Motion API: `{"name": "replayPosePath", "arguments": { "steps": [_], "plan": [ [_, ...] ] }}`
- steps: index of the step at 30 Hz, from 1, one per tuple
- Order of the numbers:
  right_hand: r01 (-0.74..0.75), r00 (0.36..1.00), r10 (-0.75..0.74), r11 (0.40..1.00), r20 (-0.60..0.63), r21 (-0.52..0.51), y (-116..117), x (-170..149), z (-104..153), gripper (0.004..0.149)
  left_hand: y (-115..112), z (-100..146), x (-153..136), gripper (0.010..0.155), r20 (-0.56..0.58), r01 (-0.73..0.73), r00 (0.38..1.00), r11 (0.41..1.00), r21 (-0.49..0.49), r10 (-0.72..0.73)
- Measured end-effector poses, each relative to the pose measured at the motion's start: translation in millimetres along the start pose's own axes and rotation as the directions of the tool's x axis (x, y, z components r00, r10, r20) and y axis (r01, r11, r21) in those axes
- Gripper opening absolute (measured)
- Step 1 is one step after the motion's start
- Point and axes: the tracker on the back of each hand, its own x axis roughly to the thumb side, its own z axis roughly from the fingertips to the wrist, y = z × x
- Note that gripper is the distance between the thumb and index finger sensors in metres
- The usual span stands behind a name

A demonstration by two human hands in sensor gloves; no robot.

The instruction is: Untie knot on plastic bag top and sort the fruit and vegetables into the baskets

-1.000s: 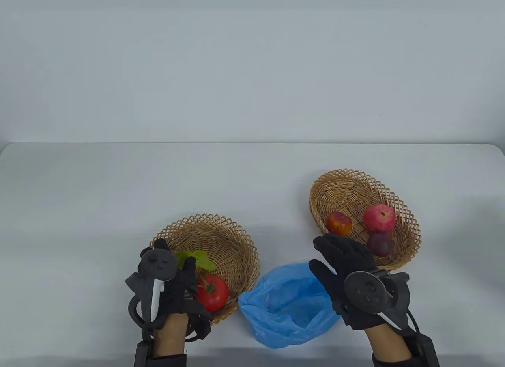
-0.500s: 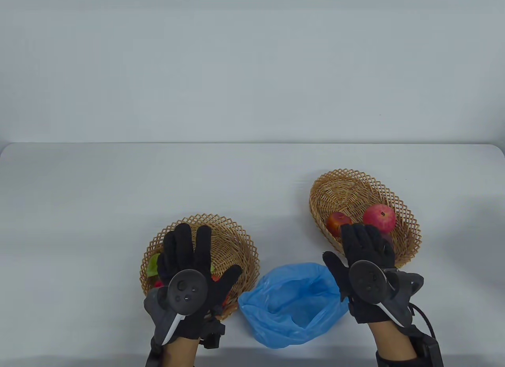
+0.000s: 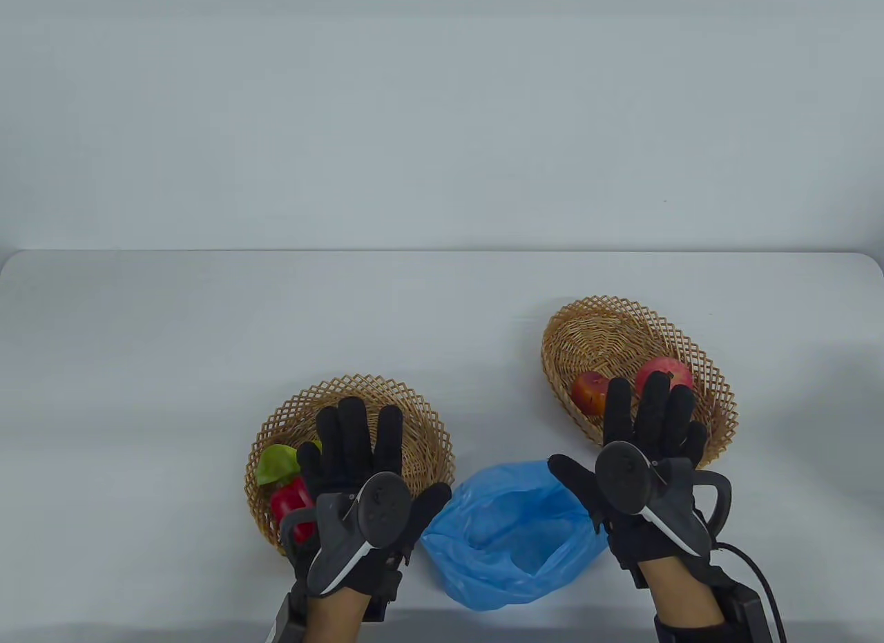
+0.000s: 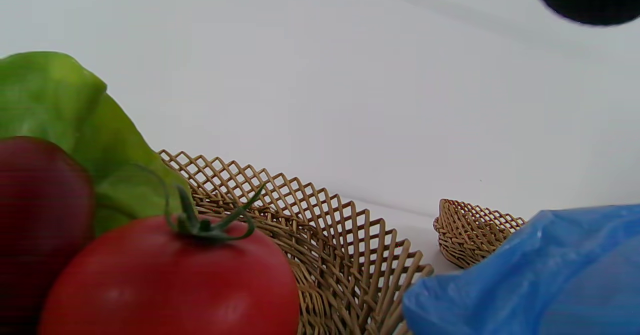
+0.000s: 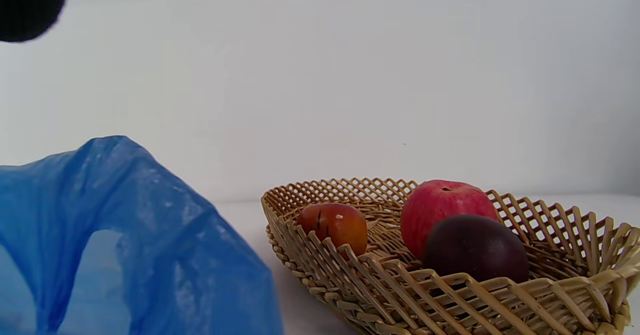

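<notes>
Over the baskets, my left hand (image 3: 359,477) and right hand (image 3: 646,456) now spread flat and empty, having let go; tomato (image 4: 170,280) sits in the left basket (image 3: 414,422), fruit in the right basket (image 3: 573,332); blue bag (image 3: 511,532) lies slack between, so sorting looks done.

Bag (image 3: 507,539): lying on the table (image 3: 138,367) at its near edge, between the two baskets, mouth gaping upward.
Left basket (image 3: 407,411): sitting just left of the bag, holding a tomato (image 4: 170,280), a leaf (image 3: 276,461) and a pepper (image 3: 290,506); the leaf is lying behind the pepper, the tomato right of both.
Right basket (image 3: 587,325): sitting right of the bag and farther back, holding three fruits.
Fruits: a peach (image 3: 588,392) lying left, an apple (image 5: 445,207) right of it, a plum (image 5: 475,250) in front of the apple.
Left hand (image 3: 362,484): hovering over the left basket's near right part.
Right hand (image 3: 639,463): hovering over the right basket's near rim.
</notes>
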Motion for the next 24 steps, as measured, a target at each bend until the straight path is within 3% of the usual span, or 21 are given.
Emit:
{"name": "replayPosePath", "arguments": {
  "steps": [24],
  "plan": [
    [0.003, 1.000, -0.003, 0.999, -0.012, 0.041, 0.6, -0.4, -0.2, 0.109, -2.8, -3.9, -2.5, 0.103, -0.036, -0.015, 0.999, 0.999, -0.051, 0.013]
  ]
}}
